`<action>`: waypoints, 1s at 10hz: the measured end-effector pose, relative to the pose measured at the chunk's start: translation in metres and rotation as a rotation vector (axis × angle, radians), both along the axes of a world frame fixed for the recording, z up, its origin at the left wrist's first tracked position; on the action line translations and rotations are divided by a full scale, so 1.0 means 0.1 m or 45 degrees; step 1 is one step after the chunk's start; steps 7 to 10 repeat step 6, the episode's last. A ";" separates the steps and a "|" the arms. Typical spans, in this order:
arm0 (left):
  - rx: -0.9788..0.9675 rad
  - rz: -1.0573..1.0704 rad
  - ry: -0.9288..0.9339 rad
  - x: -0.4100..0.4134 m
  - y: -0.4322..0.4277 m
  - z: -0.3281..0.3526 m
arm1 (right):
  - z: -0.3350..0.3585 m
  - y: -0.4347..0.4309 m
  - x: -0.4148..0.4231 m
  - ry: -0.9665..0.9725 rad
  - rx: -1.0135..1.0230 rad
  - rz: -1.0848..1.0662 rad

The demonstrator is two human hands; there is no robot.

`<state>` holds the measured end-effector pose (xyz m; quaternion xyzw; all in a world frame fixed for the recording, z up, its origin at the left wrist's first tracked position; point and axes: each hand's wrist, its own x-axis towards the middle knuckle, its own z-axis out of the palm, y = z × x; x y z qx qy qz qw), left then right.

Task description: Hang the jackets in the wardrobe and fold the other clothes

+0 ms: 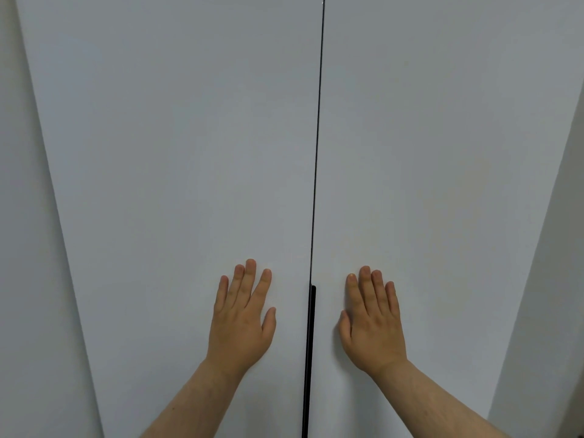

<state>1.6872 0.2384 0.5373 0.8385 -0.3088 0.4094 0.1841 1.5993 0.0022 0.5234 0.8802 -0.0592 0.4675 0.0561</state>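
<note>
The wardrobe doors (177,153) look smooth, matt white laminate; the handle strip (309,358) is matt black.

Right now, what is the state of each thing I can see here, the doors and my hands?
Left door: closed.
Right door: closed, only a thin dark seam between the two.
Black handle: untouched, between the hands.
Left hand: open, flat on the left door.
Right hand: open, flat on the right door.

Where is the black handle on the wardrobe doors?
Head view: the black handle runs down the door seam, bottom centre, between the left hand and right hand.
</note>
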 end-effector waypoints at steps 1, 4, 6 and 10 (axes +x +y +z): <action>0.033 0.012 0.032 -0.06 0.04 0.05 | 0.04 0.04 -0.04 0.055 0.029 -0.017; 0.098 -0.025 0.306 -0.32 0.18 0.25 | 0.23 0.29 -0.29 0.274 0.295 0.015; 0.073 -0.217 0.739 -0.53 0.40 0.64 | 0.62 0.40 -0.60 0.357 0.781 0.274; 0.073 -0.217 0.739 -0.53 0.40 0.64 | 0.62 0.40 -0.60 0.357 0.781 0.274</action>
